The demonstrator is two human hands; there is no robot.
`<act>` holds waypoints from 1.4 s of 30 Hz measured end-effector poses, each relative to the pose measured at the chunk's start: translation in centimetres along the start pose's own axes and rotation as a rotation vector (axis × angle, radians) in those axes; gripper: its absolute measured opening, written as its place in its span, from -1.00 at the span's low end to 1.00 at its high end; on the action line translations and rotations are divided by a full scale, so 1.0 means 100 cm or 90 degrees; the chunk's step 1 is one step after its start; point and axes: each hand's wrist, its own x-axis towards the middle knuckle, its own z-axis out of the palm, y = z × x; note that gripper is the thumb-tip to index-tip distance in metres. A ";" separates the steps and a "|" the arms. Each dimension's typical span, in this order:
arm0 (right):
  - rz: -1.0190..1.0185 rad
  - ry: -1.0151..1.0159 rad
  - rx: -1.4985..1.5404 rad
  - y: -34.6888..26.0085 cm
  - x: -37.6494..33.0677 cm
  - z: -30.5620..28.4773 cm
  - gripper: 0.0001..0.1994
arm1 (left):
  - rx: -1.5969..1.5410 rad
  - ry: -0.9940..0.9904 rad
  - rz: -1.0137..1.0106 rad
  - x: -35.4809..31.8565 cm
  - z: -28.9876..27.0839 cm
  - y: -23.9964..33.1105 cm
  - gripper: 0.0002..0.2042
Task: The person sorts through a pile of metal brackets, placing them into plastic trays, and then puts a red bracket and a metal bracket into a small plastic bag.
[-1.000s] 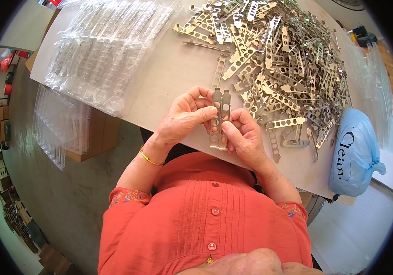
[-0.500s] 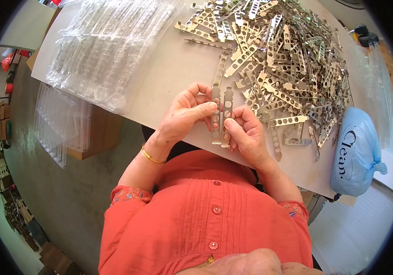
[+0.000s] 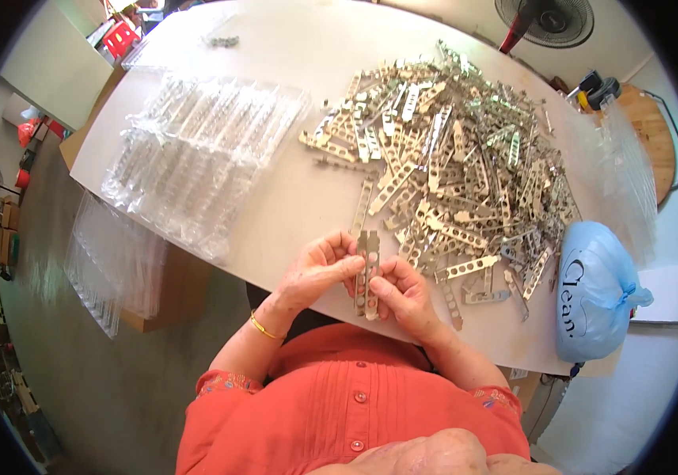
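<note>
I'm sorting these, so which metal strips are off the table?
Only the pair of metal strips pinched upright between the left hand and right hand; the pile lies flat.

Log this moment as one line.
left hand: holds metal strips | right hand: holds same | pile of metal strips: beyond

A white table (image 3: 307, 198) with rounded corners carries the work items. A large loose pile of perforated metal strips (image 3: 465, 174) lies across its centre and right portion, and a stack of clear plastic blister trays (image 3: 196, 158) lies on its left portion, overhanging the near edge. A tied light-blue plastic bag (image 3: 596, 293) rests at the right near edge, just beside the pile, and a further clear tray (image 3: 188, 39) lies at the far left corner.
</note>
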 end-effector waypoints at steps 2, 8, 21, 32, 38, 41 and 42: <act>0.001 -0.008 0.027 -0.004 -0.002 0.002 -0.90 | -0.014 -0.018 0.000 -0.002 0.002 0.004 -0.86; -0.008 -0.006 0.031 0.004 -0.001 -0.002 -0.94 | -0.030 -0.026 0.004 0.001 -0.003 -0.002 -0.87; -0.043 -0.049 0.039 0.004 -0.002 -0.003 -0.94 | 0.046 -0.027 0.049 0.007 -0.001 0.005 -0.86; -0.031 -0.007 0.012 0.005 0.000 -0.001 -0.93 | 0.140 -0.010 0.089 0.011 0.000 -0.007 -0.89; -0.019 0.010 0.013 0.008 0.002 0.002 -0.91 | 0.243 0.011 0.088 0.004 0.002 -0.001 -0.92; -0.015 0.015 -0.003 0.009 0.003 0.002 -0.91 | 0.295 0.034 0.086 0.000 0.005 0.004 -0.92; -0.020 0.014 -0.006 0.009 0.003 0.003 -0.91 | 0.295 0.032 0.085 0.000 0.007 0.004 -0.92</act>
